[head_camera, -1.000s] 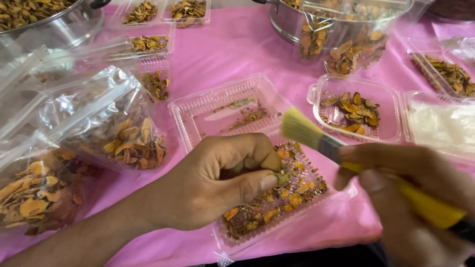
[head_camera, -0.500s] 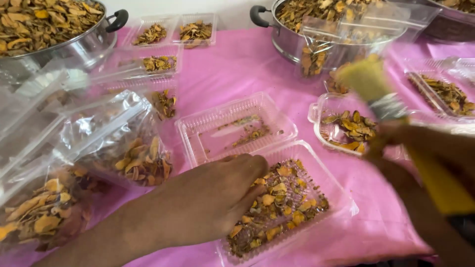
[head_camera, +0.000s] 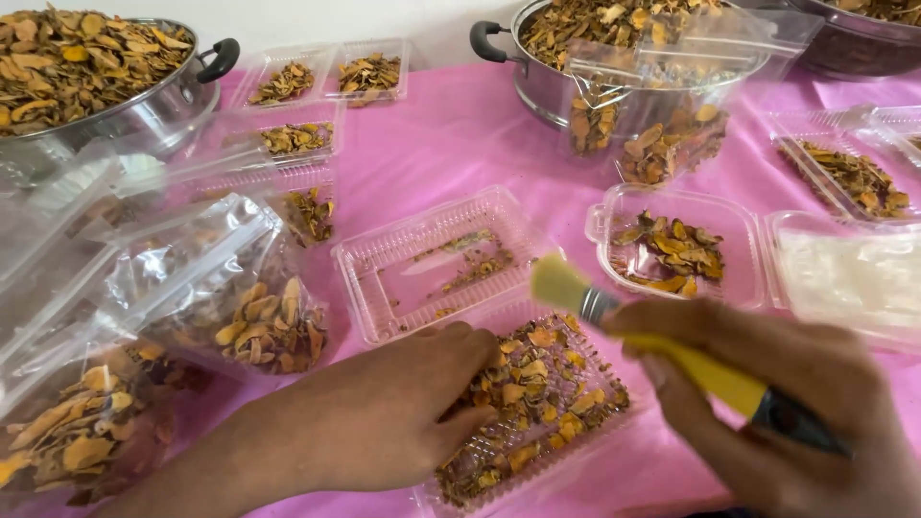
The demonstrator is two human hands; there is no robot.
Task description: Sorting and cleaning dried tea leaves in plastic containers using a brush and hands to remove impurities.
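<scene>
My left hand (head_camera: 384, 412) lies flat, palm down, on the near half of an open clear plastic clamshell box (head_camera: 576, 436), pressing on dried orange-brown slices (head_camera: 532, 384) inside. The box's hinged lid (head_camera: 379, 264) lies open behind it with a few crumbs in it. My right hand (head_camera: 796, 403) grips a brush with a yellow handle (head_camera: 705, 372). Its pale bristles (head_camera: 558, 283) point up and left, hovering over the box's far edge.
Clear bags of dried slices (head_camera: 240, 317) lie at the left. Two steel pots (head_camera: 144, 110) (head_camera: 537, 77) full of the slices stand at the back. More small clear boxes (head_camera: 676, 249) with slices sit around on the pink tablecloth (head_camera: 460, 134). A box holding something white (head_camera: 849, 273) is at right.
My right hand swung the brush up and right, then brought it back down to the box's far edge. My left hand opened from a loose fist and flattened onto the slices.
</scene>
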